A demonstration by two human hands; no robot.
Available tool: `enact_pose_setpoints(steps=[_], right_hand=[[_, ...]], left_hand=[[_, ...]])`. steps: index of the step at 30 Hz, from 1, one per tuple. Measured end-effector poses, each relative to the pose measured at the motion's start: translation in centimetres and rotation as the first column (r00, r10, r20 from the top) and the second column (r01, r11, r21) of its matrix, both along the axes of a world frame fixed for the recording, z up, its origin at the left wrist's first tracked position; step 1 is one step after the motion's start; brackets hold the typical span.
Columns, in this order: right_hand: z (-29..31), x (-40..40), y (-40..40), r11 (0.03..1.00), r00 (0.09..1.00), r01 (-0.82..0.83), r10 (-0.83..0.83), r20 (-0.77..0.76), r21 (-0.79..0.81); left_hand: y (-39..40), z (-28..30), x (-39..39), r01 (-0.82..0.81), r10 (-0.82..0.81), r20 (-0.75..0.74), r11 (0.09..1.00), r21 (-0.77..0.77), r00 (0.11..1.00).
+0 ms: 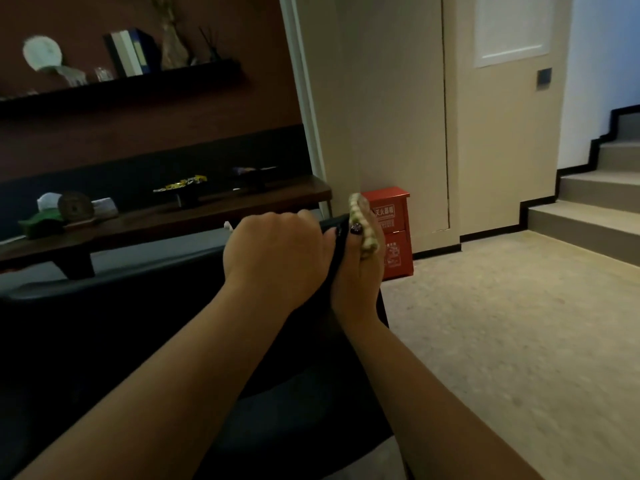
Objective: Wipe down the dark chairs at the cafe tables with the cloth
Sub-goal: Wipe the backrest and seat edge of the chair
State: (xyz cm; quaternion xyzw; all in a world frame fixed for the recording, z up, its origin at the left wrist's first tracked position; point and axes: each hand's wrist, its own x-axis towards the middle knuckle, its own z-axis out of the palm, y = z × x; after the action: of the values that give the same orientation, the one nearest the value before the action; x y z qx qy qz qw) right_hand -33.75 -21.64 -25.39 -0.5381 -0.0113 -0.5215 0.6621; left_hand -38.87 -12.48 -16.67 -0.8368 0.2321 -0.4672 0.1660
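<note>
Mid-wipe at right end of dark chair (145, 341) backrest: left hand (277, 252) curled over top edge, steadying; right hand (356, 268) pinching cloth (362, 221) against outer corner. Seat and remaining chairs presumably left (none other visible). Open carpet (502, 323) rightward; red box (393, 233) close behind, tabletop (166, 220) beyond backrest.

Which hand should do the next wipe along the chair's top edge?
Right, probably. The right hand already presses the cloth against the outer face of the dark chair at its corner. The left hand grips the top edge, bracing it, with no cloth visible.
</note>
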Motion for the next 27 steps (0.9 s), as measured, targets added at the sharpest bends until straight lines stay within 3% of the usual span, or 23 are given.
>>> enact_pose_setpoints(steps=[6,8,11,13,16,18,21,24,27], right_hand=[[-1.5,2.9,-2.2,1.0,1.0,-0.008,0.008,-0.025,0.003],[-3.4,3.5,-2.6,0.996,0.989,0.002,0.012,-0.144,0.092],[-5.1,3.7,-3.2,0.951,0.937,-0.049,0.151,-0.316,0.307],[-4.5,3.5,-3.3,0.948,0.943,-0.075,0.168,-0.287,0.309],[-1.7,2.8,-2.9,0.982,0.992,-0.101,0.112,-0.057,0.162],[-1.1,3.0,-2.5,0.989,0.996,-0.086,0.085,0.011,0.117],[-3.9,3.4,-2.2,0.975,0.985,-0.006,0.044,-0.167,0.222],[-6.6,3.7,-2.4,0.913,0.901,0.023,0.157,-0.403,0.407],[-5.9,3.3,-2.8,0.895,0.884,0.002,0.208,-0.42,0.446]], left_hand=[[0.0,-0.2,0.1,0.0,0.001,0.047,1.0,-0.014,0.999],[-0.1,-0.4,0.2,-0.008,0.008,0.042,1.0,-0.011,0.999],[-0.2,-0.6,0.3,-0.001,0.001,0.042,1.0,-0.014,0.999],[-0.3,-0.6,0.4,0.001,0.0,0.043,1.0,-0.019,0.999],[-0.2,-0.6,0.5,0.016,-0.015,0.04,0.999,-0.031,0.999],[-0.1,-0.5,0.4,0.017,-0.016,0.031,0.999,-0.028,0.999],[-0.2,-0.5,0.3,0.013,-0.012,0.033,1.0,-0.025,0.999],[-0.3,-0.6,0.1,0.012,-0.011,0.027,1.0,-0.013,1.0],[-0.4,-0.6,0.0,-0.016,0.017,0.039,1.0,-0.012,0.999]])
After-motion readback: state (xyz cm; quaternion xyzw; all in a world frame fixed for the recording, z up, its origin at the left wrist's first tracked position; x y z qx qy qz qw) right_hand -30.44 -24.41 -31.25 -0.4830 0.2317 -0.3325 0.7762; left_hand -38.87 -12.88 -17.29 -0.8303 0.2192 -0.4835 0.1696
